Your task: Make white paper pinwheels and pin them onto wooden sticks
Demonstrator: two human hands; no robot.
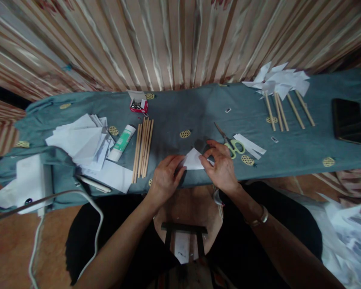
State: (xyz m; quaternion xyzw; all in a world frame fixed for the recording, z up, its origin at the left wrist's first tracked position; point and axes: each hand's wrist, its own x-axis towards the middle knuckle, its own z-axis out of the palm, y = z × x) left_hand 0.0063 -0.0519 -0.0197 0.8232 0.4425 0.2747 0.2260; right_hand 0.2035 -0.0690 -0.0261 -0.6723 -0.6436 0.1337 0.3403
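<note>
Between my hands, at the near edge of the cloth, lies a small piece of white paper (pixel 193 159) folded to a triangle. My left hand (pixel 167 176) pinches its left corner between thumb and fingers. On the other side, my right hand (pixel 220 166) grips the right part with thumb and fingertips. Just beyond my right hand are scissors (pixel 235 148) with light green handles, lying partly open, and white paper strips (pixel 249 145). Left of my left hand, several thin wooden sticks (pixel 142 148) lie side by side.
A glue stick (pixel 122 143), a stack of white paper (pixel 81 140), a pen (pixel 94 184) and a white power bank (pixel 33 180) with a cable are at left. A red box of metal pins (pixel 138 105) stands behind. Paper pinwheels on sticks (pixel 281 82) and a phone (pixel 348 120) lie at right.
</note>
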